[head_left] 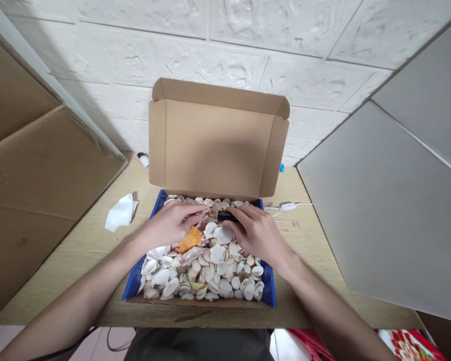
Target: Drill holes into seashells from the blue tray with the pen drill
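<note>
Wood-grain bench (315, 260): open cardboard box (218, 150) centre frame, crumpled white tissue (120, 213) left of it, white cable (291, 206) right, small bottle (144, 160) upper left.

Both bare forearms reach forward and meet near the middle, hands low and close together.

The left hand (171, 224) comes in from the lower left, palm down, wrist nearly straight, its fingers curled and pointing to the right with the tips pinched together. The right hand (257, 231) comes in from the lower right, palm down too, knuckles up, fingers bent and pointing to the left toward the other hand's fingertips. The two sets of fingertips lie just beside each other, almost touching. Both forearms are unsleeved and angle inward, elbows spread wide out of view.
</note>
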`<state>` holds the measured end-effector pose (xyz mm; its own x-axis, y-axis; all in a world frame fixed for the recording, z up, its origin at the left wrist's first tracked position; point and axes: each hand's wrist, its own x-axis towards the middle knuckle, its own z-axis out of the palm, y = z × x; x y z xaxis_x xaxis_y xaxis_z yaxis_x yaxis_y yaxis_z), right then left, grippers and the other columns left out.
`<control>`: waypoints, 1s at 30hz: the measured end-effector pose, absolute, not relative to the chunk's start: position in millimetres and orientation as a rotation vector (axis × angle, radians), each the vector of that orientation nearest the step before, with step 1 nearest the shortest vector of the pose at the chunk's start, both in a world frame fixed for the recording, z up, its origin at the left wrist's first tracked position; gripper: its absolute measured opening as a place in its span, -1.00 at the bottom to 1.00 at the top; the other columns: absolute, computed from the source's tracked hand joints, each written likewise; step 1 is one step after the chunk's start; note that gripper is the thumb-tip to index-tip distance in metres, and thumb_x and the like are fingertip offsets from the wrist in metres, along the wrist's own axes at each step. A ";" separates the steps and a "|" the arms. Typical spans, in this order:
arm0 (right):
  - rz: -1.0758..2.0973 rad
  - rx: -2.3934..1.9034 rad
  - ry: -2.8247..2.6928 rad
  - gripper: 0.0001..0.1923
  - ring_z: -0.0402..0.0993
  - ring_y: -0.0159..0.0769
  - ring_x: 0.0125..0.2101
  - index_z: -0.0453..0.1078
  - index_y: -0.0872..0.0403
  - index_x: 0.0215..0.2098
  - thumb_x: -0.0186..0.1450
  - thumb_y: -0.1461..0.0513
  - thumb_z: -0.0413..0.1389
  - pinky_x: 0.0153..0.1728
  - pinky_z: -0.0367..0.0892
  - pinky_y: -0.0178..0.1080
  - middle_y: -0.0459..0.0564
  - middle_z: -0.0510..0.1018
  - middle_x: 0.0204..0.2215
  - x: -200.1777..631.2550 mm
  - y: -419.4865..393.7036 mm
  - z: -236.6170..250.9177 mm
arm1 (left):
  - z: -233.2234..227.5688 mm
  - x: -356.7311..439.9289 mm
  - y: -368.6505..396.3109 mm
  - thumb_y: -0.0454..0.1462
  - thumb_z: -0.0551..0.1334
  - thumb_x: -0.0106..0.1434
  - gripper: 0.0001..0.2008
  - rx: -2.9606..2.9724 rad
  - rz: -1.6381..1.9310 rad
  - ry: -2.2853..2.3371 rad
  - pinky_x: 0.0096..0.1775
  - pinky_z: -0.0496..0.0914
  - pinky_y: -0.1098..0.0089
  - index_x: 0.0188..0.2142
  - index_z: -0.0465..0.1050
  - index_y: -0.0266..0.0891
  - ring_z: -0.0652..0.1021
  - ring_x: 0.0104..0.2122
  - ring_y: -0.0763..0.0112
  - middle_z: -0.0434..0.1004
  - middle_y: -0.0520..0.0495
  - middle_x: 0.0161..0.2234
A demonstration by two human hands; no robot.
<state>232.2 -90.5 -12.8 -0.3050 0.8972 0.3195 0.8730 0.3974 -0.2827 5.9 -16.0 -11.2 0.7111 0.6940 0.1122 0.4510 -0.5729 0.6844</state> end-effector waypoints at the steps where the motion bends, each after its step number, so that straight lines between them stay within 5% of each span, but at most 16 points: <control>1: 0.079 -1.519 -2.237 -0.71 0.50 -0.24 -0.31 0.43 0.12 -0.07 0.40 0.13 -0.01 -0.29 0.36 -0.23 0.07 0.58 -0.31 232.2 -90.4 -12.8 | -11.0 5.9 -16.1 -0.27 0.12 0.36 -0.73 2.273 0.496 0.867 -0.17 0.44 0.35 -0.04 0.54 -0.16 0.63 -0.18 0.25 0.65 -0.06 -0.11; 30: 0.087 -1.503 -2.226 -0.70 0.49 -0.23 -0.32 0.44 0.14 -0.07 0.39 0.14 -0.02 -0.31 0.35 -0.21 0.09 0.58 -0.32 232.3 -90.8 -12.2 | -11.1 6.3 -15.8 -0.23 0.12 0.36 -0.72 2.256 0.497 0.877 -0.17 0.45 0.32 -0.04 0.55 -0.13 0.63 -0.17 0.20 0.64 -0.05 -0.11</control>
